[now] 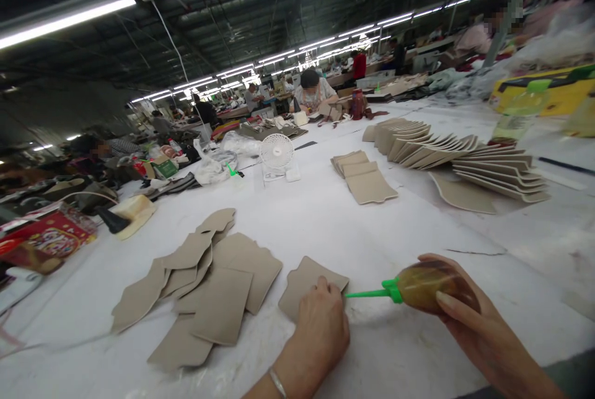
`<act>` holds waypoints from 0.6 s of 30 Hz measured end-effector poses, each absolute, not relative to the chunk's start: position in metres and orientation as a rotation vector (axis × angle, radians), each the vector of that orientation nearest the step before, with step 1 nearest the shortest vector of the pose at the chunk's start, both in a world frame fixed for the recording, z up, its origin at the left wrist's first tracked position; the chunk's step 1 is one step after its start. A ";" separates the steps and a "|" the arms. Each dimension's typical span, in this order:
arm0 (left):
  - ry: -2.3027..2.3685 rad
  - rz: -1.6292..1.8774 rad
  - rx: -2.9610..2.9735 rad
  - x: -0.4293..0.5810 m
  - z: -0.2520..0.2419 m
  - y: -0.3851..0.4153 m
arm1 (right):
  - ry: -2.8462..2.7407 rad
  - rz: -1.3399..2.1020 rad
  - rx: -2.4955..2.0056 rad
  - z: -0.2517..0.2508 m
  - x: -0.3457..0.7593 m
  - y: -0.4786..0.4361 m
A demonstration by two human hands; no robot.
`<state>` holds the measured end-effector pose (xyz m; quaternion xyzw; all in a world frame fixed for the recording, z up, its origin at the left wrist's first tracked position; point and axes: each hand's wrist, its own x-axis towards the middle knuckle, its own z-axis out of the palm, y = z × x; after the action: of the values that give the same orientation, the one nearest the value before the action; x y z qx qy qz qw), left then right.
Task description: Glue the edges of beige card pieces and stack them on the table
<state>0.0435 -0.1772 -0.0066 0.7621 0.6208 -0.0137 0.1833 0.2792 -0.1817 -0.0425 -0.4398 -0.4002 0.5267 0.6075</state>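
Observation:
My right hand (469,312) is wrapped round a squeeze bottle (432,284) of brownish liquid, tipped on its side. The bottle's long green nozzle points left, its tip close to the right edge of a flat beige piece (297,284). On that piece rests my left hand (325,318), fingers curled and pressed together at its near right part; the fingertips are partly hidden. Left of it lies a loose heap of similar beige pieces (223,300), overlapping one another on the white tabletop (297,225).
Fanned rows of beige pieces (418,145) lie at the right, with a smaller stack (367,182) nearer the middle. A white fan (277,152) stands behind. A clear bottle (520,114) is far right; a red box (51,232) is at left. Across the table sits a person (316,92).

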 end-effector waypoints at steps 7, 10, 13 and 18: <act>1.581 0.195 2.198 0.022 -0.012 -0.167 | -1.394 0.850 -1.176 -0.051 0.280 -0.182; 1.592 0.232 2.193 0.023 -0.016 -0.167 | -1.566 0.650 -1.224 -0.053 0.276 -0.178; 1.602 0.223 2.190 0.025 -0.016 -0.167 | -1.764 0.500 -1.228 -0.050 0.275 -0.175; 1.608 0.214 2.197 0.025 -0.011 -0.167 | -1.838 0.371 -1.207 -0.037 0.269 -0.174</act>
<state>0.0248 -0.1669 -0.0110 0.7876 0.5763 0.0769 0.2039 0.2693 -0.1736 -0.0375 -0.4858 -0.7402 0.1494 0.4402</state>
